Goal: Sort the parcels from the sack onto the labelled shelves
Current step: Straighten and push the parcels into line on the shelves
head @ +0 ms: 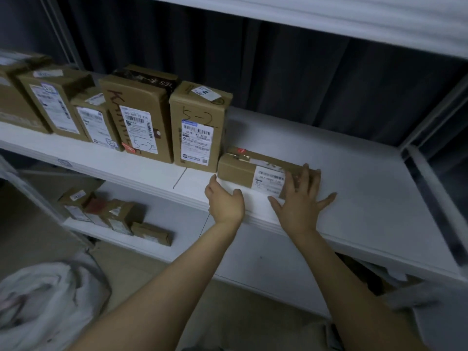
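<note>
White shelf (354,198), dark curtain (278,72) behind. Sack (45,300) low left. Upright parcels (141,117) marked 5-2, flat parcel (243,173) just beside them. Left hand (224,202) loose, empty, at its front-left corner. Right hand (300,196) spread flat on its right end. Best to push evenly, square to the row.

White middle shelf (354,198) has a row of upright cardboard parcels (141,115) packed along its left half, labels facing out, 2 of them with 5-2 scrawled on in marker. Just beside the last one, 1 flat parcel (240,171) lies near the front edge. Lower shelf (182,219) holds a small cluster of boxes (114,216). White sack (45,300) slumps on the floor (131,264).
</note>
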